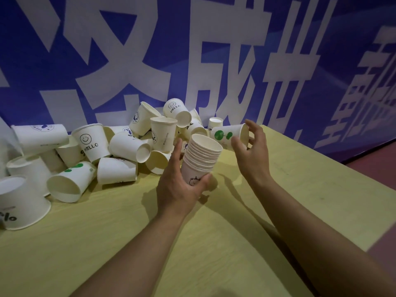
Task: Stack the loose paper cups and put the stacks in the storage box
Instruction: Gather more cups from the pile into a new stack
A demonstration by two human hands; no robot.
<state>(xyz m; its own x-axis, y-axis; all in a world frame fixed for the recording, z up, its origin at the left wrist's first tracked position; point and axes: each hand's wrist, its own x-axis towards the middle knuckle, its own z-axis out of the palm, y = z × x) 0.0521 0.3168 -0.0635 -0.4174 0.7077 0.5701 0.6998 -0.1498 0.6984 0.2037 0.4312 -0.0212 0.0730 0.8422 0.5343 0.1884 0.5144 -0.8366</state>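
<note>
My left hand (pixel 180 185) grips a stack of several nested white paper cups (pixel 202 157) near its base, tilted with the mouth up and away from me. To its right, my right hand (pixel 251 146) holds a single white cup with green dots (pixel 227 135) on its side, mouth facing right, fingers around its rim. A heap of loose white paper cups (pixel 120 144) lies against the wall at the left and centre; some stand upright, some are upside down, some are on their sides. No storage box is in view.
The yellow-green table (pixel 214 243) runs to a right edge at about (pixel 353 211), with reddish floor (pixel 377 168) beyond. A blue banner wall with large white characters (pixel 192 50) stands directly behind the cups.
</note>
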